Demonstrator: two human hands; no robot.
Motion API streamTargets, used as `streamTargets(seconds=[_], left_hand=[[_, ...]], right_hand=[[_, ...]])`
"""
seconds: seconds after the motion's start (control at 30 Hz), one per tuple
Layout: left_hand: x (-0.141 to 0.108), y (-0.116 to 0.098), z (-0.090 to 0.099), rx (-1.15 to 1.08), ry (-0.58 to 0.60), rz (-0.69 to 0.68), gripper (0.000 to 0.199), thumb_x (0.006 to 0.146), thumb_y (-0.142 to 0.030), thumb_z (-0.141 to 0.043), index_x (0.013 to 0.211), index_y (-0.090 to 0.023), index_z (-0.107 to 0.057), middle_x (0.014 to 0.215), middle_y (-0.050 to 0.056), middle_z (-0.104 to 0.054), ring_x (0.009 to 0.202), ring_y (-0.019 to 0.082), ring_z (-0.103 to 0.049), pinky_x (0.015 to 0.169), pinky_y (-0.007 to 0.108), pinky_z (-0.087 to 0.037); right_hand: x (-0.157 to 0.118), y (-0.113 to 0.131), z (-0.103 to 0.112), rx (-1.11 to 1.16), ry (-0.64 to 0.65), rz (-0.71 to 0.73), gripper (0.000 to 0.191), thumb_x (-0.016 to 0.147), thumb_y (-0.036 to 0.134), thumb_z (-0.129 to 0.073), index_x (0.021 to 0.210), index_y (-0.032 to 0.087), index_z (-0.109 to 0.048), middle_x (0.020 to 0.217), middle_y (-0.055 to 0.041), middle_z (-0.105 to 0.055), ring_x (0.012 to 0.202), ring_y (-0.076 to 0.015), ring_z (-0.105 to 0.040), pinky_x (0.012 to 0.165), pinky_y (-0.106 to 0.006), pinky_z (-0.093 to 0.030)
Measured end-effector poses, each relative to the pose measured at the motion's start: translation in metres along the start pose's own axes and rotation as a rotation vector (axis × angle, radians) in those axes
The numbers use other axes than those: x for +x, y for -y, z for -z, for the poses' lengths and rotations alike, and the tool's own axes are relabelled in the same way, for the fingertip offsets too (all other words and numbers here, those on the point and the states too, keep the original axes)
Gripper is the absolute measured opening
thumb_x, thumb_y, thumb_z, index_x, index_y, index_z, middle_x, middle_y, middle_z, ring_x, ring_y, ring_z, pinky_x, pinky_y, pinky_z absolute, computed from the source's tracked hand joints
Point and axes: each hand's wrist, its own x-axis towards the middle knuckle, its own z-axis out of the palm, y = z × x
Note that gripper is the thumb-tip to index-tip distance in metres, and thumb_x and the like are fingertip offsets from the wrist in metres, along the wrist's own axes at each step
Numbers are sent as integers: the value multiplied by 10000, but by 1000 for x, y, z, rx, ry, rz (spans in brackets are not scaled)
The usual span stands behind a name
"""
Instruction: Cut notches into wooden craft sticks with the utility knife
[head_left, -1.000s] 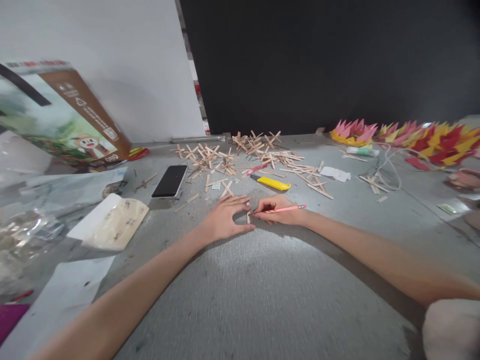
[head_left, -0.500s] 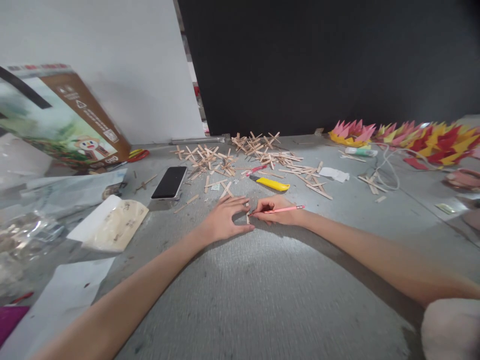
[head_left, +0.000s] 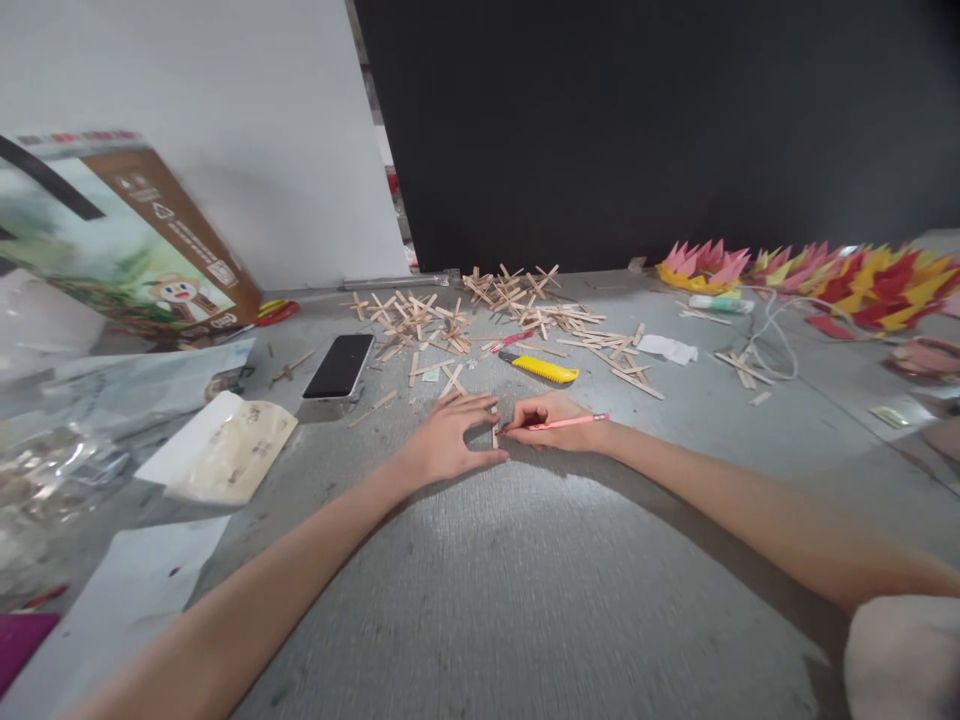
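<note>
My left hand [head_left: 450, 438] rests on the grey table, its thumb and fingers at the two ends of a small wooden stick [head_left: 495, 432] that lies upright in the view. My right hand [head_left: 555, 422] is closed round a pink pencil [head_left: 570, 422], whose tip meets the stick from the right. Just beyond my hands lie a yellow utility knife [head_left: 544, 369] and a loose pile of wooden sticks [head_left: 412, 322], many of them crossed.
A black phone [head_left: 339, 366] lies left of the sticks. Farther left are a paper packet [head_left: 232, 450], clear plastic and a printed bag [head_left: 150, 240]. Pink, red and yellow folded paper pieces [head_left: 885, 285], a glue stick [head_left: 721, 303] and a white cable are at the right.
The pencil tip and my right hand have shifted very slightly left along the stick. My left hand stays in place.
</note>
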Motion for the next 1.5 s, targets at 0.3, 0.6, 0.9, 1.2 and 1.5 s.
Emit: streamTargets(seconds=[0.3, 0.6, 0.9, 1.2, 1.5], left_hand=[[0, -1, 1, 1, 12, 15, 587, 844, -708, -721, 1237, -273, -731, 1526, 80, -612, 1471, 292, -513, 1286, 516, -266], [0, -3, 3, 0, 7, 21, 566, 843, -696, -731, 1221, -276, -736, 1544, 82, -594, 1456, 299, -530, 1286, 525, -271], [-1, -2, 2, 7, 11, 24, 596, 838, -711, -727, 1232, -264, -729, 1530, 93, -606, 1469, 297, -516, 1289, 526, -262], [0, -3, 3, 1, 9, 16, 565, 842, -696, -733, 1215, -271, -729, 1536, 86, -602, 1465, 286, -521, 1289, 519, -261], [0, -3, 3, -11, 17, 26, 551, 846, -686, -732, 1206, -268, -732, 1541, 84, -597, 1467, 295, -517, 1288, 523, -267]], right_hand=[[0, -2, 0, -54, 2, 29, 352, 897, 514, -734, 800, 187, -645, 608, 32, -607, 540, -104, -524, 536, -233, -399], [0, -5, 1, -71, -4, 27, 363, 903, 529, -734, 812, 187, -652, 649, 24, -626, 547, -101, -521, 538, -234, -397], [1, -6, 0, -77, -9, 44, 370, 901, 538, -727, 803, 191, -647, 630, 24, -618, 568, -109, -525, 559, -238, -406], [0, -7, 1, -85, -14, 34, 382, 891, 557, -729, 805, 192, -656, 668, 6, -646, 549, -107, -511, 532, -239, -403], [1, -6, 1, -83, -3, 34, 372, 886, 532, -741, 795, 185, -645, 697, 0, -662, 554, -102, -519, 531, -234, -415]])
